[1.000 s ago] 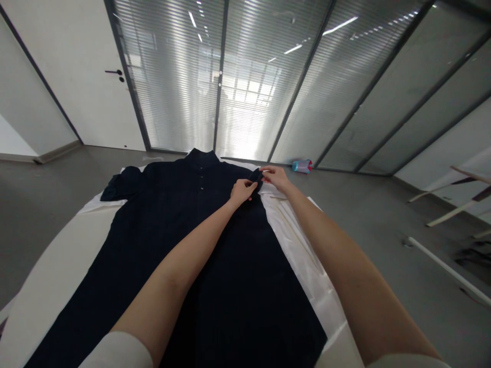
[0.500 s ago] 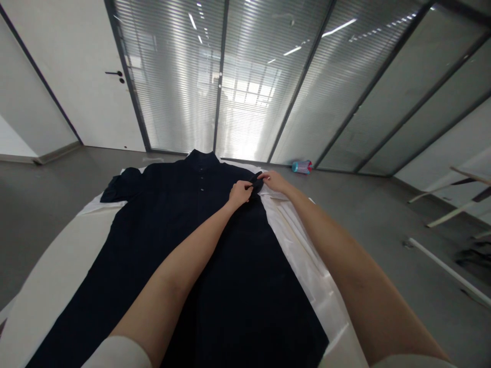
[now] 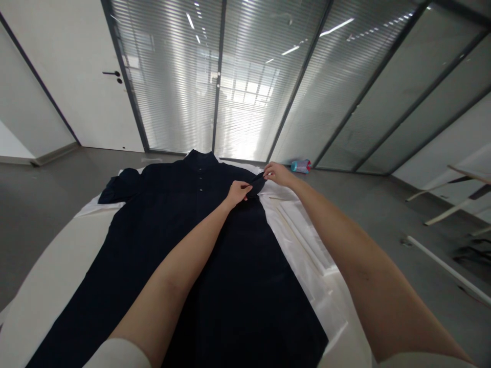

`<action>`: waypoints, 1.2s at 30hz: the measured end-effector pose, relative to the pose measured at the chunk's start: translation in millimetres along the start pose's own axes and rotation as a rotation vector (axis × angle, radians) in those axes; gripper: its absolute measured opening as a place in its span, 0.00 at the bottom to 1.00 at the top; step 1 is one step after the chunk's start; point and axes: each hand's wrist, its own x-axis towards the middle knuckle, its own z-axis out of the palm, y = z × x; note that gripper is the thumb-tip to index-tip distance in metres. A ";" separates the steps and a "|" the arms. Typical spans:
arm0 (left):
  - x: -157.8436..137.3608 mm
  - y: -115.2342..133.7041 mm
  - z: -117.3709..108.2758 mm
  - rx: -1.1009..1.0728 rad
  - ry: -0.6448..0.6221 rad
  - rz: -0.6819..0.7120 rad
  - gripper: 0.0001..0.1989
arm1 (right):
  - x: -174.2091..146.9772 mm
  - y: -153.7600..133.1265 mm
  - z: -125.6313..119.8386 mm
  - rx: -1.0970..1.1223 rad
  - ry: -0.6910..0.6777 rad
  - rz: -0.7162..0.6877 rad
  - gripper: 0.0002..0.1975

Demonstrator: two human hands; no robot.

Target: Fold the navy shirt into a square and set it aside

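A dark navy short-sleeved shirt (image 3: 169,214) lies spread out with its collar away from me and a few small buttons below the neck. Its left-hand sleeve lies bunched to the side. At the right-hand sleeve, my left hand (image 3: 238,194) pinches the fabric on the inner side. My right hand (image 3: 279,174) grips the outer edge of that same sleeve, fingers closed on the cloth. Between both hands the sleeve is held slightly raised. Beneath the shirt is a white cloth (image 3: 291,230), wrinkled along the right side.
The white-covered surface (image 3: 72,255) has rounded sides. On the floor beyond it lies a blue and red patterned object (image 3: 300,166) near the glass partition (image 3: 245,76). At right stand pale chair legs (image 3: 445,209) and a white bar (image 3: 447,268).
My right hand has shifted slightly right and up with the sleeve edge, opening out the cloth between my hands. My left hand has barely moved.
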 end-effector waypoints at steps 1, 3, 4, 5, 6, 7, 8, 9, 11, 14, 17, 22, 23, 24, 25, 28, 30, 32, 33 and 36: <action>0.4 -1.1 -0.8 -0.029 -0.010 -0.010 0.08 | 0.5 -1.1 0.1 0.027 -0.026 0.017 0.04; 0.8 -2.3 -2.8 -0.078 -0.028 -0.025 0.08 | 1.1 -2.2 -0.5 0.084 -0.095 0.069 0.05; 0.8 -2.4 -3.7 -0.098 -0.033 -0.030 0.09 | 1.1 -2.0 -1.4 0.111 -0.128 0.092 0.05; 0.6 -2.4 -4.5 -0.115 -0.037 -0.033 0.10 | 0.8 -1.3 -2.6 0.135 -0.153 0.109 0.05; 0.4 -2.1 -5.2 -0.129 -0.039 -0.035 0.11 | 0.2 -0.3 -4.2 0.154 -0.172 0.119 0.05; 0.0 -1.8 -5.7 -0.139 -0.041 -0.035 0.12 | -0.6 1.1 -5.9 0.164 -0.183 0.118 0.05; -0.4 -1.4 -6.0 -0.146 -0.044 -0.034 0.14 | -1.7 2.6 -7.8 0.161 -0.185 0.106 0.04; -0.9 -1.0 -6.2 -0.149 -0.048 -0.033 0.14 | -2.9 4.1 -9.6 0.153 -0.184 0.094 0.04; -1.8 -0.4 -6.2 -0.148 -0.056 -0.027 0.13 | -5.5 6.9 -12.7 0.146 -0.172 0.083 0.03; -1.9 0.0 -5.6 -0.125 -0.058 -0.007 0.09 | -8.7 10.4 -15.2 0.178 -0.125 0.106 0.03; 0.2 0.3 -5.9 -0.069 -0.036 0.021 0.08 | -9.8 12.1 -14.7 0.198 -0.080 0.131 0.02; -2.9 6.7 -6.8 0.076 0.063 0.096 0.07 | -8.0 10.0 -6.4 0.208 0.047 0.118 0.03; -6.2 9.7 -5.0 0.135 0.084 0.141 0.07 | -7.3 9.8 -4.4 0.222 0.071 0.127 0.05; -10.4 13.4 -1.9 0.222 0.097 0.208 0.08 | -6.5 10.0 -2.7 0.243 0.104 0.151 0.06; -15.4 17.4 2.4 0.329 0.094 0.297 0.09 | -5.7 11.0 -1.4 0.266 0.148 0.188 0.06; -31.0 28.9 20.3 0.637 -0.005 0.622 0.15 | -3.5 18.7 0.2 0.311 0.294 0.296 0.07; -39.1 33.1 32.2 0.705 -0.081 0.771 0.22 | -4.1 27.5 0.9 0.307 0.360 0.340 0.17; -43.6 32.6 40.8 0.736 -0.099 0.830 0.25 | -7.7 37.7 3.5 0.308 0.394 0.394 0.22; -44.6 30.7 43.6 0.750 -0.096 0.828 0.25 | -10.5 42.6 6.0 0.313 0.403 0.424 0.22; -43.1 20.5 47.1 0.778 -0.130 0.763 0.25 | -21.2 54.3 17.8 0.342 0.390 0.479 0.19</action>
